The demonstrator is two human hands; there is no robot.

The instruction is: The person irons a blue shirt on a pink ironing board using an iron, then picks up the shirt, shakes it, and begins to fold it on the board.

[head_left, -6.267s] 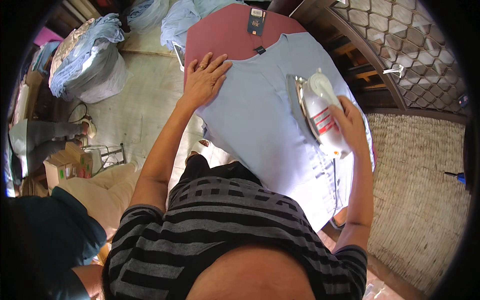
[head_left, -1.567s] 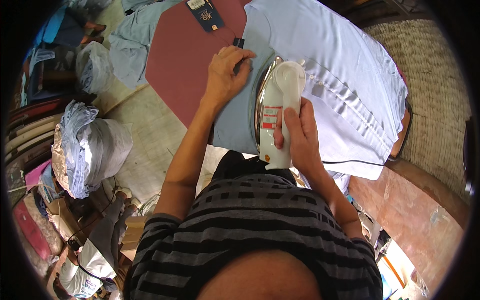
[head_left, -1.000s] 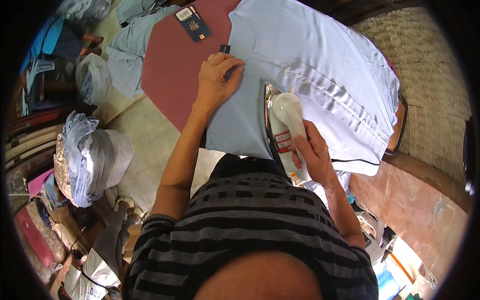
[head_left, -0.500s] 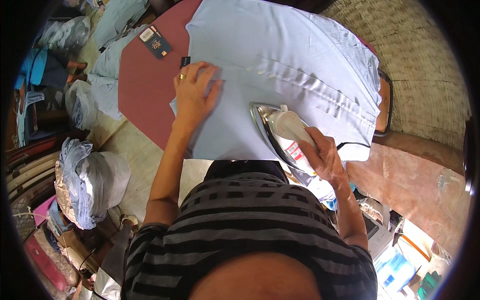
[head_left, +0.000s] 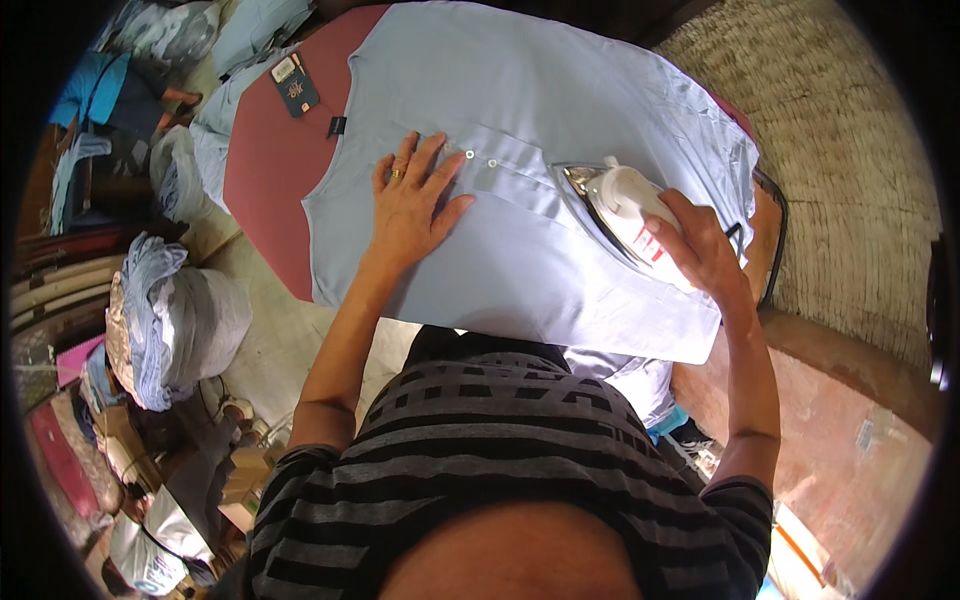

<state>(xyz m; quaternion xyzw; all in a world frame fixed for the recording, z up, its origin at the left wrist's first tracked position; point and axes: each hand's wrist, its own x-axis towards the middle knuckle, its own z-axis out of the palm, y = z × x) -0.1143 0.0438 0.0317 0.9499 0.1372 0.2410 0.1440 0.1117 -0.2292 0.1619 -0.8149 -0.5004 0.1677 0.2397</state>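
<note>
A light blue buttoned garment [head_left: 440, 90] lies spread over a dark red ironing board [head_left: 265, 190]. My left hand [head_left: 415, 205] rests on the cloth with its fingers spread, beside the first of several small white buttons. It wears a gold ring. My right hand [head_left: 705, 250] is wrapped round the handle of a white iron [head_left: 625, 205] with a shiny metal base. The iron sits on the button strip, right of my left hand, its tip pointing up and left. Its underside is hidden. A small black label [head_left: 337, 126] sticks out at the garment's left edge.
A dark card-like item [head_left: 295, 88] lies on the board's upper left. Bagged clothes [head_left: 190, 320] stand on the floor at left. On the right are a woven mat surface [head_left: 820, 150] and a brown wooden panel [head_left: 830, 400]. Part of another person [head_left: 130, 95] shows at upper left.
The iron has moved right and up onto the button strip in my right hand. The garment has shifted left and toward me. My left hand has slid right, nearer the buttons.
</note>
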